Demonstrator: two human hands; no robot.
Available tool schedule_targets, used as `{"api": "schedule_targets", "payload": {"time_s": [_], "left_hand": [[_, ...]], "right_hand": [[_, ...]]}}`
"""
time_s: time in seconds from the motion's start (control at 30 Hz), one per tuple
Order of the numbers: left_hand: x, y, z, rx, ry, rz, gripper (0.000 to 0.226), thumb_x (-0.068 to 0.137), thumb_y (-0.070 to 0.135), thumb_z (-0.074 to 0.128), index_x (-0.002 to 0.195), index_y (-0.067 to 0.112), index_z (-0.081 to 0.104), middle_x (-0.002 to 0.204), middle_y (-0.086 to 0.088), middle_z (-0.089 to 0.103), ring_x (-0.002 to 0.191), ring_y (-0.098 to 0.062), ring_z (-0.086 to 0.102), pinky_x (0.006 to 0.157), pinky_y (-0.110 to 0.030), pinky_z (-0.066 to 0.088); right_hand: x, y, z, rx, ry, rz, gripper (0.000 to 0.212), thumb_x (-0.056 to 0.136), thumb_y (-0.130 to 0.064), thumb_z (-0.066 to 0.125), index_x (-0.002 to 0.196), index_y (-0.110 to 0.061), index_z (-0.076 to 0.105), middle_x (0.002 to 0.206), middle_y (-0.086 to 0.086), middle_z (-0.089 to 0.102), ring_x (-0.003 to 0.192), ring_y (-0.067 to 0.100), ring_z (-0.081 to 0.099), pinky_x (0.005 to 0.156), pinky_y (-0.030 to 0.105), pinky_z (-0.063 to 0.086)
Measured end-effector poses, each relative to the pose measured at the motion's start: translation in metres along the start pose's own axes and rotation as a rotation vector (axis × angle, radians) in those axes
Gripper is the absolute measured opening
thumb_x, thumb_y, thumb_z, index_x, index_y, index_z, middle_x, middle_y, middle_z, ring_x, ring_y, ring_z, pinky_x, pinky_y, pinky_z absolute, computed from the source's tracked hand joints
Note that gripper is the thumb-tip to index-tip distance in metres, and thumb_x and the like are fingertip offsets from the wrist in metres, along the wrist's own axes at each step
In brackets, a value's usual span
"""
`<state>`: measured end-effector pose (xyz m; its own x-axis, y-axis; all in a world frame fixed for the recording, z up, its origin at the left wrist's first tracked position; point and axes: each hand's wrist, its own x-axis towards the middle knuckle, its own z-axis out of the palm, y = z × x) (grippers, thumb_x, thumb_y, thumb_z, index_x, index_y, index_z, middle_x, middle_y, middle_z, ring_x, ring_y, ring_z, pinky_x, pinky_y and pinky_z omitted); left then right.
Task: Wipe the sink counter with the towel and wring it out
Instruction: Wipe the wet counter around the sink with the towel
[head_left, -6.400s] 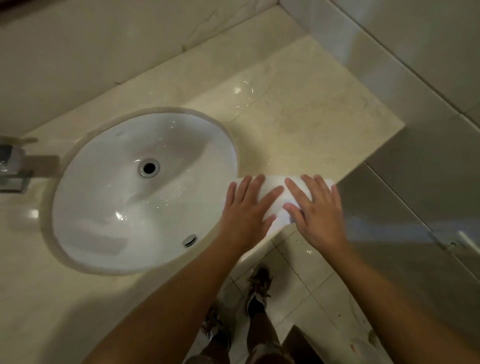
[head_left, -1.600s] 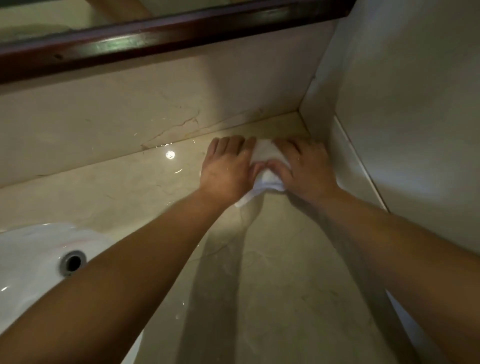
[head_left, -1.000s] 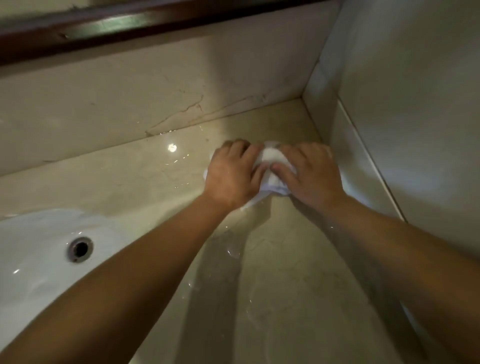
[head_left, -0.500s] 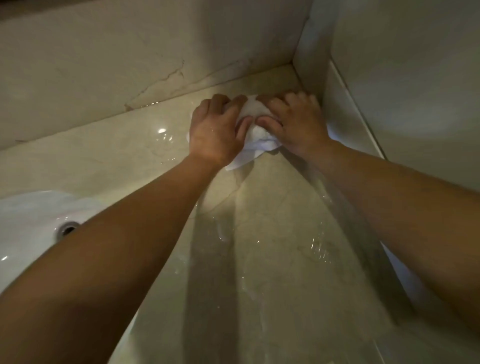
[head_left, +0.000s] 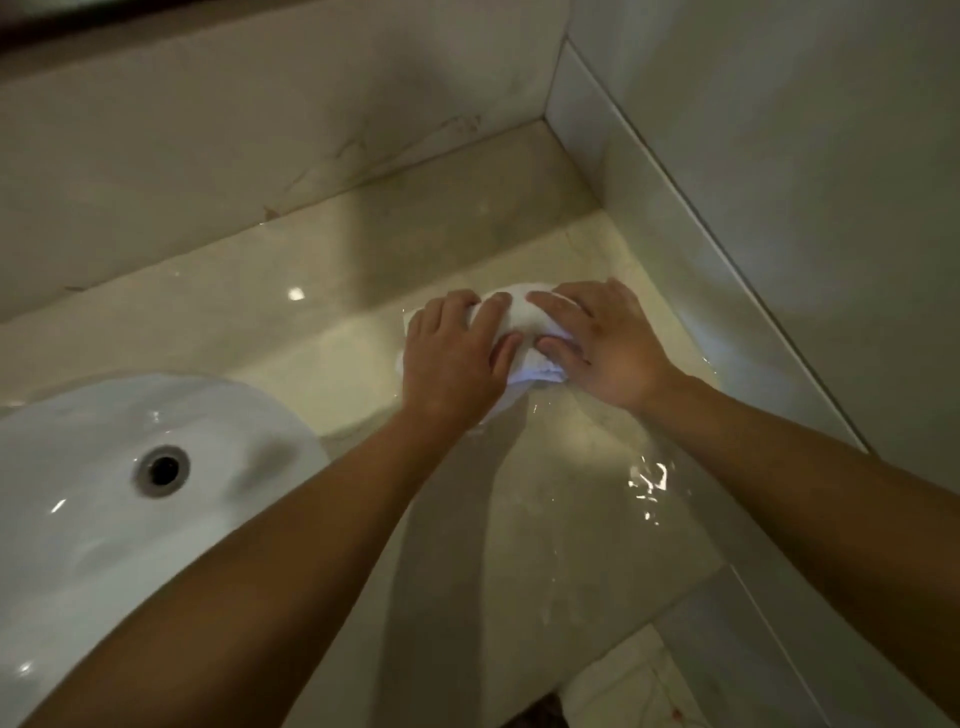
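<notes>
A white towel (head_left: 522, 317), bunched up, lies on the beige marble counter (head_left: 561, 519) to the right of the sink. My left hand (head_left: 452, 358) presses down on its left part with fingers spread over the cloth. My right hand (head_left: 597, 345) presses on its right part, fingers flat and thumb against the cloth. Most of the towel is hidden under both hands. The counter shines wet around and in front of the towel.
The white oval sink basin (head_left: 104, 545) with its drain (head_left: 162, 470) sits at the left. A marble backsplash (head_left: 260, 130) rises behind the counter and a tiled wall (head_left: 753, 208) closes the right side. The counter's front edge and floor tiles (head_left: 623, 691) show at bottom right.
Both hands have drawn the towel back from the rear corner toward the counter's front. A wet streak now shows where the towel passed.
</notes>
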<state>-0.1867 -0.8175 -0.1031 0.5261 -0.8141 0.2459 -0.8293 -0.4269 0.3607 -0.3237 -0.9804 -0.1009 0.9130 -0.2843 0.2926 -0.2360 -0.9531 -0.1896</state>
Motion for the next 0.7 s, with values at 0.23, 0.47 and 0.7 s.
{"api": "schedule_targets", "payload": {"time_s": [0.23,0.47,0.7], "left_hand": [[0.019,-0.001,0.01,0.068,0.06,0.012,0.043,0.095,0.045,0.048,0.123,0.016,0.062,0.111,-0.017,0.063,0.096,-0.035,0.058,0.084,-0.042,0.045],[0.056,0.01,0.021,0.09,0.053,-0.073,0.042,0.095,0.045,0.047,0.123,0.016,0.061,0.114,-0.017,0.061,0.1,-0.038,0.056,0.085,-0.043,0.042],[-0.007,0.053,0.018,0.057,0.045,-0.046,0.042,0.091,0.043,0.048,0.118,0.015,0.064,0.109,-0.016,0.063,0.094,-0.036,0.058,0.083,-0.042,0.045]], "right_hand": [[0.033,0.026,-0.003,0.047,-0.187,-0.031,0.049,0.096,-0.044,0.047,0.134,-0.017,0.062,0.117,0.014,0.066,0.105,0.036,0.062,0.095,0.046,0.043],[0.065,0.044,-0.015,0.038,-0.245,0.035,0.062,0.087,-0.049,0.043,0.136,-0.016,0.061,0.125,0.02,0.064,0.112,0.041,0.059,0.102,0.045,0.04],[-0.016,0.036,-0.028,0.074,-0.25,0.037,0.051,0.091,-0.043,0.051,0.136,-0.02,0.06,0.122,0.018,0.064,0.11,0.041,0.061,0.098,0.052,0.044]]}}
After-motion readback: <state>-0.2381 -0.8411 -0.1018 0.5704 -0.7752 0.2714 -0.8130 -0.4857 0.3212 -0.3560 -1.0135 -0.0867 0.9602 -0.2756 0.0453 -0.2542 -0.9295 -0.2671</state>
